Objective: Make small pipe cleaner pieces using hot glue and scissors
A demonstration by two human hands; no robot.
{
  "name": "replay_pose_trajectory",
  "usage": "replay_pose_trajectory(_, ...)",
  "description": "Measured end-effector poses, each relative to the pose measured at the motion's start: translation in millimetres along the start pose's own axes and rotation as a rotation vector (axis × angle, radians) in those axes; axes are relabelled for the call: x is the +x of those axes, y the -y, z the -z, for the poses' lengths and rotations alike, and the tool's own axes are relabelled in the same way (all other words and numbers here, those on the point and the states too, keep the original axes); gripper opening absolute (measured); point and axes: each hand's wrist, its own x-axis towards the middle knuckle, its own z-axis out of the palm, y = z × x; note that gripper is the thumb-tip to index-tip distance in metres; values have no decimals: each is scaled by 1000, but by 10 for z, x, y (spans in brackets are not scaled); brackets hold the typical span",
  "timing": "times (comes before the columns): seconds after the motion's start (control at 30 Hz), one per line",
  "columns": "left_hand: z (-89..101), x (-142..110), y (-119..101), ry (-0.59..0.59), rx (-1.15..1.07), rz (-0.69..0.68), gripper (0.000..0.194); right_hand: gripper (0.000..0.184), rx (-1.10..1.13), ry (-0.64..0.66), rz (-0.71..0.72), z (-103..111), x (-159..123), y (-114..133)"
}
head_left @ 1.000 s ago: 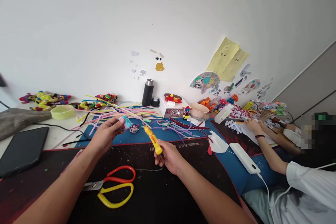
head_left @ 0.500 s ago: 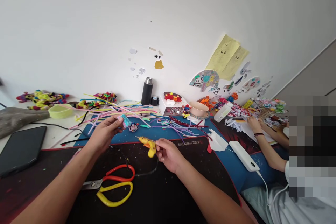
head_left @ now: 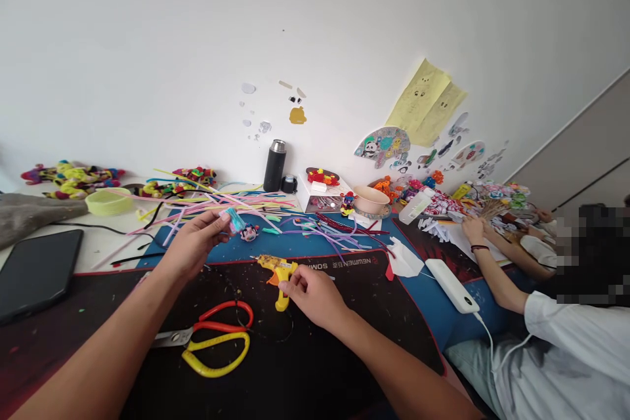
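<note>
My left hand [head_left: 199, 241] pinches a small turquoise and pink fuzzy piece [head_left: 233, 218], perhaps made of pipe cleaner. Just right of that piece is a little doll-like figure [head_left: 249, 233]; whether the two are joined I cannot tell. Closed on the handle of a yellow hot glue gun [head_left: 283, 282], my right hand [head_left: 315, 294] holds it above the black desk mat, nozzle pointing left. Below, scissors [head_left: 216, 338] with one red and one yellow handle lie on the mat, a thin cord near them.
Many pipe cleaners [head_left: 236, 200] spread across the back of the desk. Behind them stand a black thermos [head_left: 275, 167] and a paper bowl [head_left: 371, 200]. A phone [head_left: 42, 272] lies at left, a white power bank [head_left: 451, 285] at right. A co-worker's hand [head_left: 473, 231] works farther right.
The glue gun has turned more upright and side-on, and my right hand has shifted its hold on the handle. My left hand still pinches the fuzzy piece, slightly higher and further left.
</note>
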Motion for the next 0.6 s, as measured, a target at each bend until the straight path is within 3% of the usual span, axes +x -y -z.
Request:
replay_pose_trajectory(0.3, 18, 11, 16, 25, 0, -4, 41, 60, -380, -11, 20, -148, 119, -69)
replay_pose_trajectory(0.6, -78, -49, -92, 36, -15, -9, 48, 38, -236, -20, -61, -109, 113, 65)
